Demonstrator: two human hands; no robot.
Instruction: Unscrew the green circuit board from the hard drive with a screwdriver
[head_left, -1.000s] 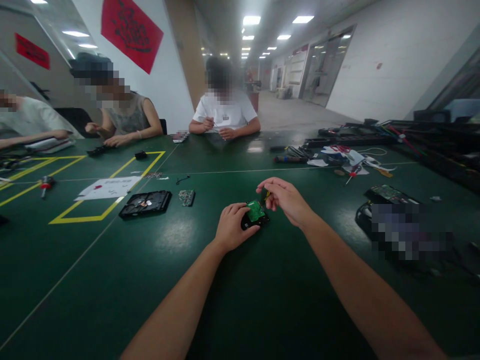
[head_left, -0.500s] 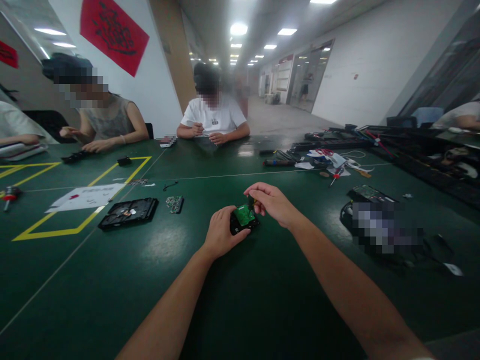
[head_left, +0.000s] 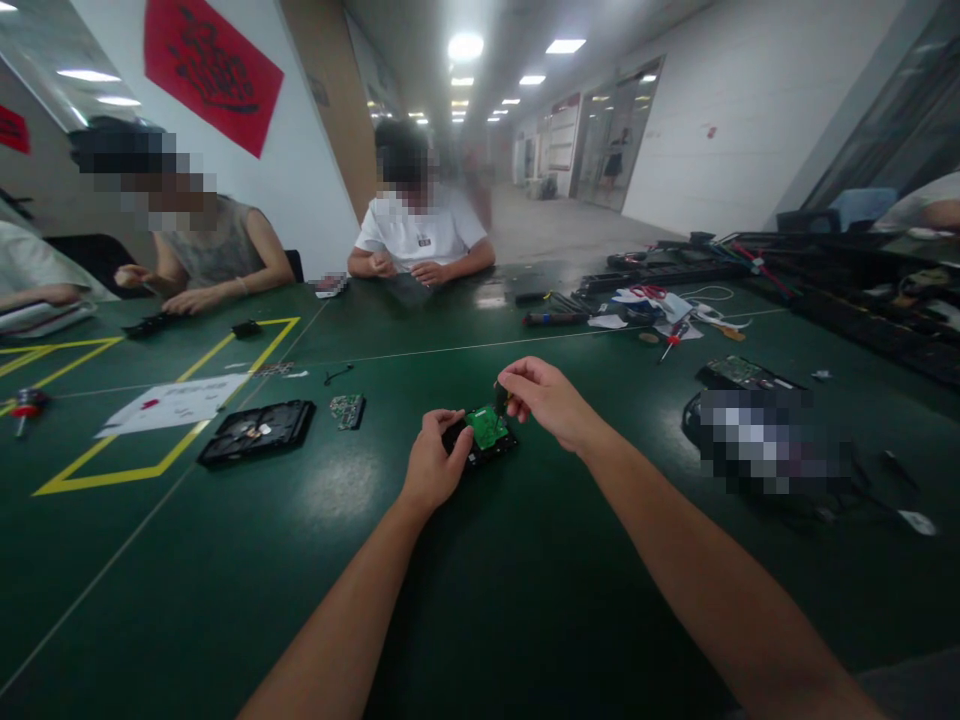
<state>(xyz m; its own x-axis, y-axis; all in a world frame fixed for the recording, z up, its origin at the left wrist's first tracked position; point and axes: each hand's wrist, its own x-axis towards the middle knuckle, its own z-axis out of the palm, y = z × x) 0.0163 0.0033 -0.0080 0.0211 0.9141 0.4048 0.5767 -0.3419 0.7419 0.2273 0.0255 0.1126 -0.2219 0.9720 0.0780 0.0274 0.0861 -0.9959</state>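
The right hand (head_left: 541, 398) grips a screwdriver (head_left: 501, 394) over the green board (head_left: 486, 427), while the left hand (head_left: 436, 464) clasps the black case (head_left: 500, 449) beneath it on the tabletop (head_left: 540, 570). Holding the screwdriver straight and pressing steadily should prevent slips.

Left hand (head_left: 436, 462) — thumb (head_left: 460, 447) drawn back, now beside the green board (head_left: 486, 428).

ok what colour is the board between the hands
The board is green, clearest in the head view.
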